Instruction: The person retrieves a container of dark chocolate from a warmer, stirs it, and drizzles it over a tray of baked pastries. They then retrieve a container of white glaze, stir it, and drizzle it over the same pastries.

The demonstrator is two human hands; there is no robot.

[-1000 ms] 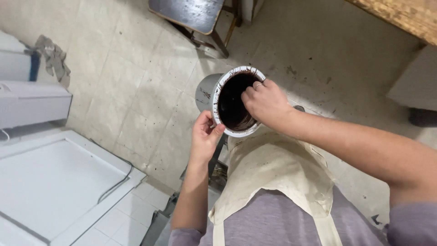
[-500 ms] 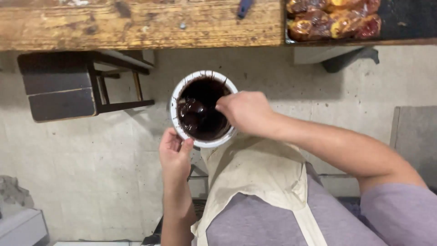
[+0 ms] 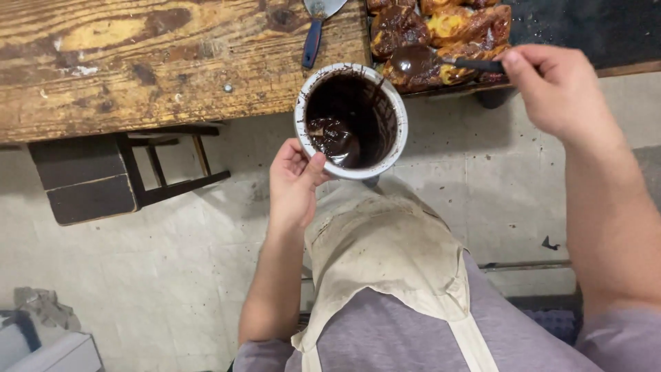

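Chocolate is now riding out on the spoon (image 3: 421, 60) — the right hand (image 3: 559, 88), fingers pinching its handle, is carrying it from the tub (image 3: 350, 121) to the pastries (image 3: 441, 29), while the left hand (image 3: 295, 180) is gripping the tub's rim — glazing is under way.

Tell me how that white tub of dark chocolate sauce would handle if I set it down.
The tub, held at its rim by the left hand, has sauce smeared over its rim, so it is probably slippery. Being deep and only part full, it seems fairly light and might tip if bumped.
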